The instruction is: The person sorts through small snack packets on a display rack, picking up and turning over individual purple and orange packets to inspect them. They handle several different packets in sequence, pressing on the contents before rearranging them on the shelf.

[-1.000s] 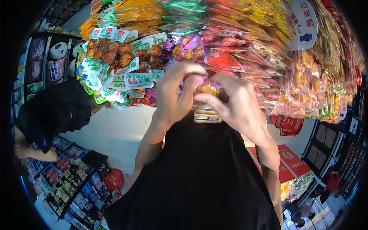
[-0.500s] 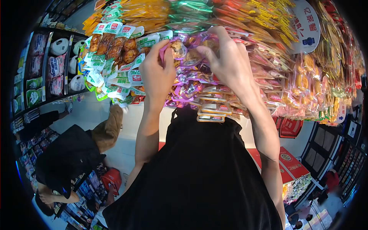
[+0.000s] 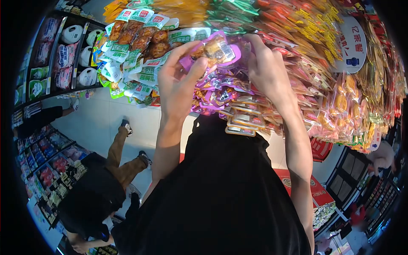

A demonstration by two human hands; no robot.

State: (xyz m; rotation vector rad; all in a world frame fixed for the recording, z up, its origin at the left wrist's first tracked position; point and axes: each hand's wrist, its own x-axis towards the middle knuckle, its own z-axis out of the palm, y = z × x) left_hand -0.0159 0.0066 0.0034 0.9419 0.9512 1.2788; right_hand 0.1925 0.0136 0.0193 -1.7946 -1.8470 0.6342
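The person's left hand pinched a purple-edged snack packet, barcode showing, above a pile of purple packets. The right hand curled just beside it; whether its fingers gripped anything could not be told. Green-and-white packets lay left of the pile.

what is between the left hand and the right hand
In the head view, a purple barcoded pack, held by the left hand, lies there, with other purple packs lower in the picture.
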